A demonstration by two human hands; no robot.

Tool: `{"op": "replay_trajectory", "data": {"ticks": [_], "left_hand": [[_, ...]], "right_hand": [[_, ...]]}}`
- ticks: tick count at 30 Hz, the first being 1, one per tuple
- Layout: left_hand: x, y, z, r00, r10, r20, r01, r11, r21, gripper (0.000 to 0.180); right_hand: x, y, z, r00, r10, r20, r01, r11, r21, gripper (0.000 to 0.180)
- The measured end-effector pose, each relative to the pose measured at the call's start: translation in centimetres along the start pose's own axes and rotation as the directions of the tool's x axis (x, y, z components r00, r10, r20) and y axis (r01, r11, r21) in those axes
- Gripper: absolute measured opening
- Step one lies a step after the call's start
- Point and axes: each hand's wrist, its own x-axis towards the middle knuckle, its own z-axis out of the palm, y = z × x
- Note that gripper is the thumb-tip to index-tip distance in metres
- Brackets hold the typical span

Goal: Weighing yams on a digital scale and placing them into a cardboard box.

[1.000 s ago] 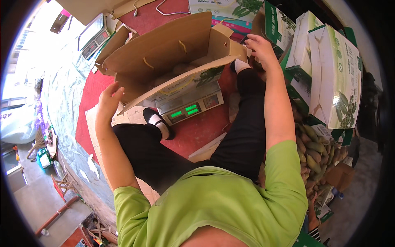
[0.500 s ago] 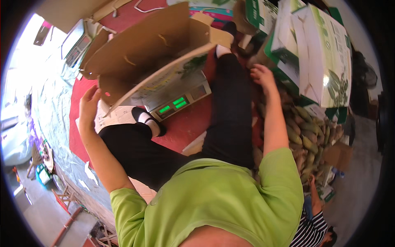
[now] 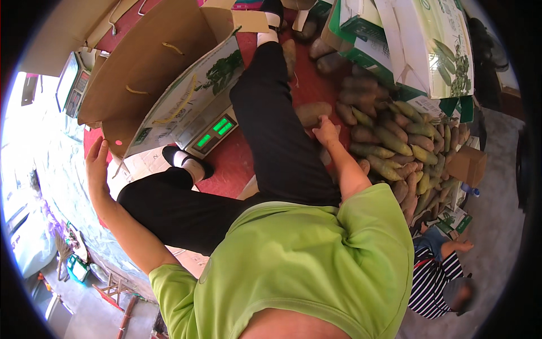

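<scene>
Now that the right hand (image 3: 326, 129) has left the box (image 3: 164, 73) at eleven o'clock, its fingers clamp a sweet potato (image 3: 312, 113) (left hand (image 3: 97, 166) spread open).

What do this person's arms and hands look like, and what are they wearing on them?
Both arms are bare from the short sleeves of a lime green T-shirt downward. The left hand and right hand are bare too: no gloves, and no watch or rings that I can make out.
</scene>
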Motion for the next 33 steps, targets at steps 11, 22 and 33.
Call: {"op": "replay_trajectory", "data": {"ticks": [11, 22, 33], "left_hand": [[-0.9, 1.5, 1.0, 0.999, 0.017, 0.044, -0.017, 1.000, 0.017, 0.047], [-2.5, 3.1, 2.1, 0.965, 0.046, 0.257, -0.105, 0.970, 0.221, 0.084], [-1.7, 1.6, 2.3, 0.953, 0.109, 0.281, -0.177, 0.958, 0.227, 0.086]], "right_hand": [[-1.9, 6.5, 6.1, 0.886, 0.426, 0.184, -0.445, 0.667, 0.598, 0.099], [-3.3, 5.7, 3.8, 0.924, 0.308, 0.228, -0.368, 0.547, 0.752, 0.087], [-4.4, -8.3, -16.1, 0.792, -0.335, -0.510, 0.610, 0.399, 0.685, 0.074]]}}
